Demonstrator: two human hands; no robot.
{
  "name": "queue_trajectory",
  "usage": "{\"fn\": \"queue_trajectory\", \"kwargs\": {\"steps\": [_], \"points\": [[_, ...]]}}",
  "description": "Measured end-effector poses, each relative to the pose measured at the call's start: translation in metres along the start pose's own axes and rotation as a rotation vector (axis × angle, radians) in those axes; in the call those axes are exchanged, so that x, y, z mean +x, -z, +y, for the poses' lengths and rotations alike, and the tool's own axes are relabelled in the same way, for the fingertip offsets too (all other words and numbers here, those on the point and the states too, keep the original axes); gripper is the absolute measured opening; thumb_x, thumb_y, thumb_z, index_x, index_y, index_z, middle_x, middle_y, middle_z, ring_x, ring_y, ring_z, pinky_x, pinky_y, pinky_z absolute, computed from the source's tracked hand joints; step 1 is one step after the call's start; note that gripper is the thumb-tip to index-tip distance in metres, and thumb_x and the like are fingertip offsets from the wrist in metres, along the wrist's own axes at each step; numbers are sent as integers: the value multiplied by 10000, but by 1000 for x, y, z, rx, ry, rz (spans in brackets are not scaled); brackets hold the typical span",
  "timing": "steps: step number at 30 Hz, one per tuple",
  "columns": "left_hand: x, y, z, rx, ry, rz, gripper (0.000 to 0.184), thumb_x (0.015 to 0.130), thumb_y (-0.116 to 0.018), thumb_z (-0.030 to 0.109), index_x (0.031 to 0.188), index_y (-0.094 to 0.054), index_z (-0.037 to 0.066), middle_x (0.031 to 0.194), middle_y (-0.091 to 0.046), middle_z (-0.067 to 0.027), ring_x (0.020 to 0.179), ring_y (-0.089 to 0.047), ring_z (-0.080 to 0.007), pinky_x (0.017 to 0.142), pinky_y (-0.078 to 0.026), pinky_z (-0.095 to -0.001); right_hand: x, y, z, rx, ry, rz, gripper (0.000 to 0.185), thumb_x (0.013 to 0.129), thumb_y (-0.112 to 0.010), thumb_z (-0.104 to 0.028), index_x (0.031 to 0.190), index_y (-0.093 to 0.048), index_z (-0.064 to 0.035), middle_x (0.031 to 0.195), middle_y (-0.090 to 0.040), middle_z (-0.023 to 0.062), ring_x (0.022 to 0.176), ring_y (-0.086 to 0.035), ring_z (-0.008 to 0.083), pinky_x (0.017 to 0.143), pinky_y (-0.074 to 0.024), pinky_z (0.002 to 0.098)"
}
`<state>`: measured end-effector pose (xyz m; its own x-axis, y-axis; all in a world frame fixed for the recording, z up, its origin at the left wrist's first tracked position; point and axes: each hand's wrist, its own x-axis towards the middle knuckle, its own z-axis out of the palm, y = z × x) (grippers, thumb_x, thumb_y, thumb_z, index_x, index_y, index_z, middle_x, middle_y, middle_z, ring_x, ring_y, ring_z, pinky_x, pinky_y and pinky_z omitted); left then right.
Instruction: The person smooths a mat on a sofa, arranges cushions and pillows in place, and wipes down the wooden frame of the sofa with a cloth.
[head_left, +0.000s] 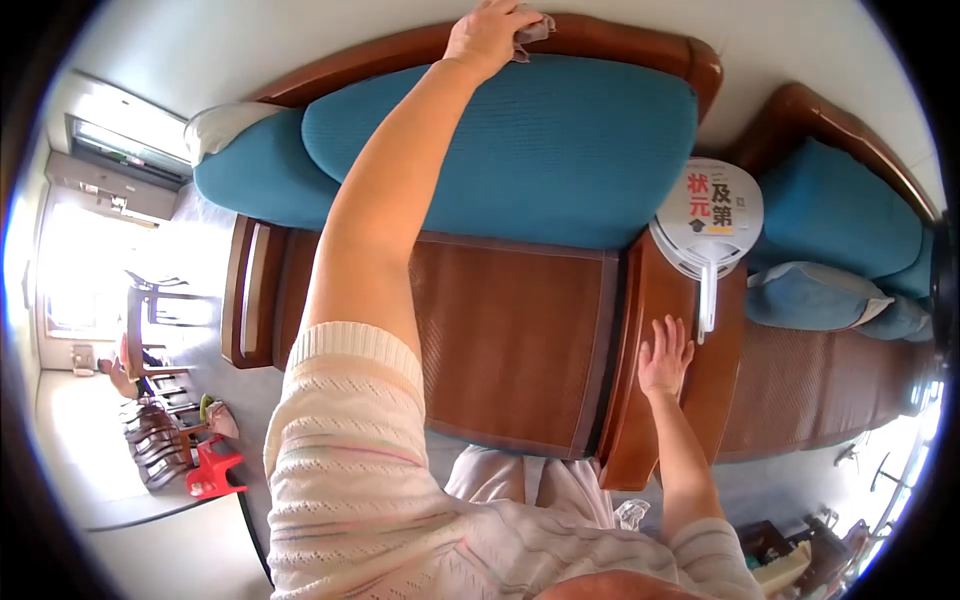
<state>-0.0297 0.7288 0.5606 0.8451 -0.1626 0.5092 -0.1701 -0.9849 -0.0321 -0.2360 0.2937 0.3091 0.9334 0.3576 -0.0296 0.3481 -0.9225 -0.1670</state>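
Note:
My left hand (488, 38) is stretched far forward, its fingers closed on a greyish-pink cloth (532, 36). The cloth touches the dark wooden top rail (620, 38) of the sofa back. Below it, a teal back cushion (540, 150) leans against the frame. My right hand (666, 358) lies flat with fingers spread on the wide wooden armrest (640, 420). Just ahead of its fingertips is a white plastic hand fan (738, 232) with red and black characters, lying on the armrest with its handle towards me.
A brown woven seat mat (510, 340) covers the sofa in front of my legs. To the right are another seat (790, 390), a teal cushion (850, 210) and a blue pillow (810, 295). At the left stand a red stool (214, 468), several dark chairs and a white table (180, 545).

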Motion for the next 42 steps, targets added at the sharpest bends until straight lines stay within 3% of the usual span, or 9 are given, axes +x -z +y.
{"fn": "queue_trajectory", "kwargs": {"steps": [2, 13, 23, 24, 26, 28, 34, 39, 42], "points": [[-33, 5, -44, 170, 16, 139, 314, 806, -503, 100, 1092, -566, 211, 1065, -548, 11, 905, -546, -192, 783, -460, -330, 1, 5, 4, -43, -13, 0, 428, 837, -459, -267, 1241, -380, -150, 1373, -268, 35, 1301, -183, 234, 1025, -145, 504], [-143, 63, -260, 161, 165, 73, 420, 719, -530, 13, 1083, -571, 218, 1083, -540, 5, 985, -522, -219, 816, -450, -332, -2, -1, -55, -262, -240, -160, 452, 903, -358, -225, 1335, -252, -146, 1421, -187, 18, 1312, -161, 226, 1025, -200, 463], [-159, 77, -289, 145, 234, 64, 392, 700, -573, 48, 1043, -594, 236, 978, -551, -24, 967, -520, -234, 812, -451, -360, 39, 44, -108, -219, -588, -603, 604, 856, -436, -131, 1378, -139, -194, 1444, -91, -26, 1309, -164, 214, 1020, -218, 504], [-156, 78, -283, 147, 258, 59, 392, 697, -580, 50, 1039, -596, 242, 972, -551, -24, 964, -521, -236, 810, -453, -362, 40, 41, -103, -270, -501, -486, 495, 850, -454, -151, 1321, -304, -166, 1363, -319, 42, 1218, -345, 251, 969, -316, 449], [-155, 78, -280, 155, 254, 65, 386, 695, -586, 51, 1025, -600, 251, 976, -551, -21, 965, -523, -234, 805, -457, -361, 71, 42, -114, -68, -353, -133, 341, 839, -471, -152, 1178, -476, -114, 1139, -533, 105, 1021, -512, 289, 855, -410, 404], [-155, 81, -279, 137, 268, 40, 383, 702, -574, 43, 1026, -599, 246, 993, -553, -15, 971, -523, -232, 811, -453, -355, 124, 83, -191, 213, -22, 210, 229, 814, -499, -141, 1024, -559, -72, 927, -597, 129, 842, -568, 308, 736, -450, 373], [-149, 106, -276, 18, 291, -153, 416, 697, -559, 1, 1043, -594, 228, 1015, -553, -8, 984, -522, -238, 824, -449, -345, 263, 206, -461, 275, 496, 430, 172, 804, -437, -88, 930, -546, -48, 985, -571, 79, 958, -514, 259, 800, -432, 368], [-148, 132, -298, -218, 202, -350, 454, 693, -535, -54, 1044, -605, 225, 988, -537, -35, 882, -563, -225, 738, -492, -343, 317, 183, -554, -267, 385, 370, 195, 791, -429, -63, 907, -575, -7, 982, -585, 120, 966, -521, 270, 845, -383, 414], [-148, 125, -334, -64, 53, -338, 488, 687, -521, -75, 1063, -599, 225, 950, -577, -61, 809, -589, -219, 680, -509, -327, 316, 183, -567, -363, 317, 373, 190, 795, -444, -79, 898, -588, -9, 951, -592, 130, 948, -531, 263, 832, -386, 408]]}}
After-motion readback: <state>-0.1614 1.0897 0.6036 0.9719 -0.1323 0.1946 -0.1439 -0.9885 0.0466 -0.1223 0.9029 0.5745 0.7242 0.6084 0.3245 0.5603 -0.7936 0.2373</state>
